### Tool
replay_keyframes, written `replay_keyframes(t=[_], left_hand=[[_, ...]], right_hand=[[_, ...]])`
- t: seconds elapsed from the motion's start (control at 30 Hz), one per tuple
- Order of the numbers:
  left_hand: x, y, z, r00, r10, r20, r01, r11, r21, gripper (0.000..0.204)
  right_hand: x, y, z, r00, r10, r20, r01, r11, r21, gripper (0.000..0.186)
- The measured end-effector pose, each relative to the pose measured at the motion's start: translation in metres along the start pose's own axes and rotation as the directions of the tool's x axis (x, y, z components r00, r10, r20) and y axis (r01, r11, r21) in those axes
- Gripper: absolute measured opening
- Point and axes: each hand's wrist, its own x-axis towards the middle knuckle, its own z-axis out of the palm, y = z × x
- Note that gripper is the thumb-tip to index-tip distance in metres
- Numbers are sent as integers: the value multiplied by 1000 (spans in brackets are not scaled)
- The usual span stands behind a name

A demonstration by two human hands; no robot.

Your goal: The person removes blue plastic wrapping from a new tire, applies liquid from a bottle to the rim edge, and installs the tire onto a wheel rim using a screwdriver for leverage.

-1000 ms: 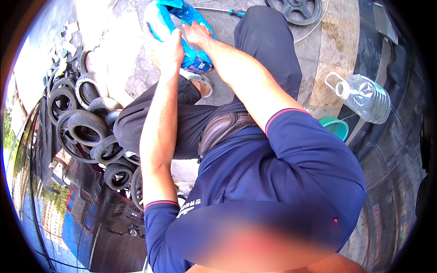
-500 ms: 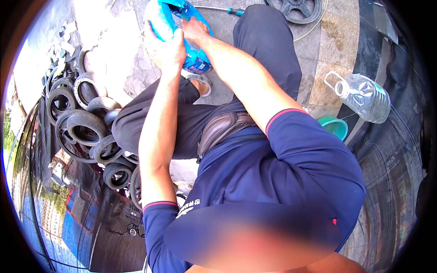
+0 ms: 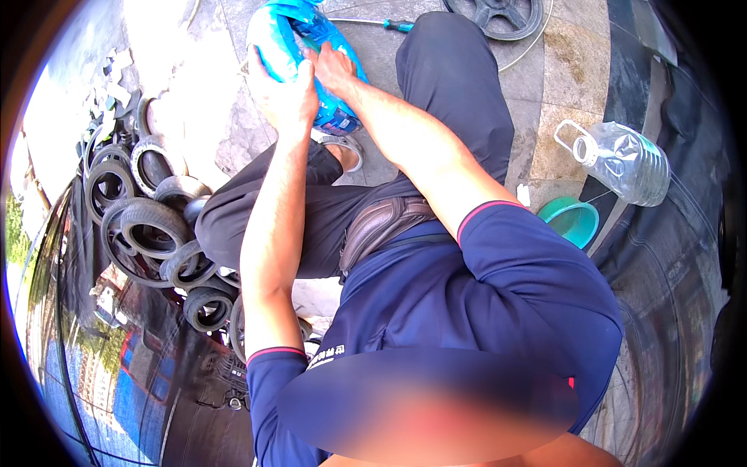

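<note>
Bag (image 3: 278,43), blue, left hand (image 3: 288,95) clamped on its left side, right hand (image 3: 334,67) against it, grip unclear

The navy shirt (image 3: 420,303) has short sleeves (image 3: 506,233) edged in red. I see dark trousers (image 3: 453,86), a brown waist pouch (image 3: 383,232).

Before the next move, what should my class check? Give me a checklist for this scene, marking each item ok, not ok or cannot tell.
1. Left hand supporting the blue plastic bag: ok, it grips the side.
2. Right hand at the bag's opening: ok.
3. One hand free: not ok, both are on the bag.
4. Bag's contents identified: cannot tell, hidden from this view.
5. Teal-handled tool out of the hands: ok, on the floor near the right knee.
6. Green basin apart from both hands: ok.
</note>
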Motion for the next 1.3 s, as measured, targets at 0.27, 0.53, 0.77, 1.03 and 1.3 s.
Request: replay_keyframes(t=[0.27,0.53,0.77,1.03,1.3], left_hand=[[-4,-1,1,1000,1,7,-1,1000,-29,98],[-3,-10,1,1000,5,5,-5,1000,-5,97],[-6,-1,2,1000,10,-1,-10,1000,-7,98],[-18,9,3,1000,26,-2,-26,1000,-2,97],[-35,6,5,997,70,-27,-70,998,3,98]], right_hand=[[5,25,6,980,197,16,-198,978,62,72],[19,42,1,943,264,201,-279,959,50,69],[-2,33,0,973,225,44,-226,973,41,74],[22,58,12,953,271,136,-286,952,111,75],[24,30,8,926,301,227,-348,915,206,70]])
